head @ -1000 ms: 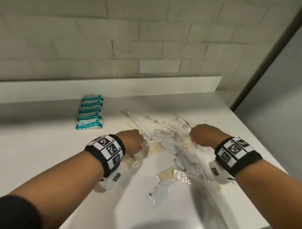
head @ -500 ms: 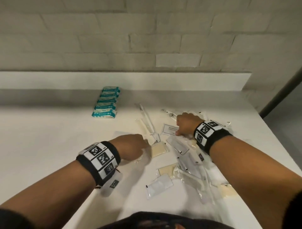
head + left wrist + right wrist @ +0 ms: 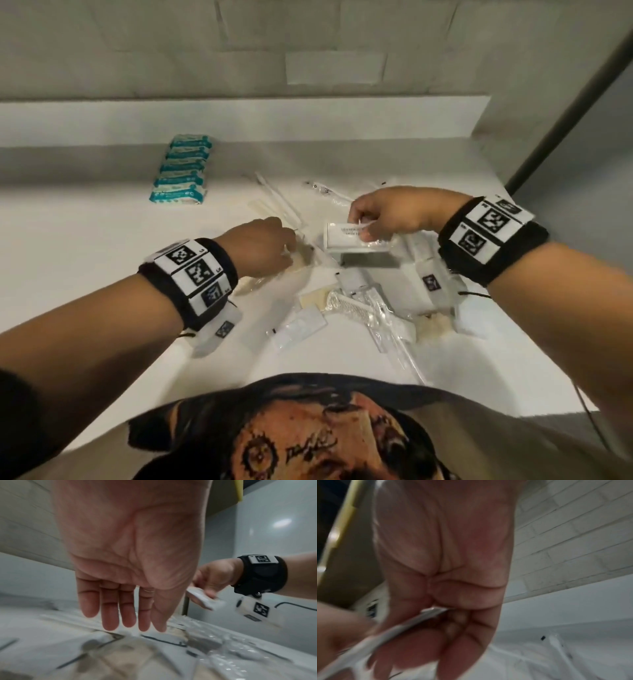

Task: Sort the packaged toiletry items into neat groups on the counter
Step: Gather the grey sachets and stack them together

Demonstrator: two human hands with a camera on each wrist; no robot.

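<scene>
My right hand pinches a flat white packet with printed text and holds it lifted just above the white counter. The right wrist view shows the packet clamped between thumb and fingers. My left hand hovers over beige clear-wrapped packets, left of the lifted packet. In the left wrist view its fingers hang straight and hold nothing. Loose toiletry packets lie scattered between and below both hands.
A neat row of teal packs stands at the back left. Long clear-wrapped sticks lie behind my left hand. A wrapped comb and a small white sachet lie nearer me. A raised ledge backs the counter.
My right hand reached forward to the printed white packet, pinched it and lifted it off the counter. My left hand stayed over the beige packets. The head view tilted down.
</scene>
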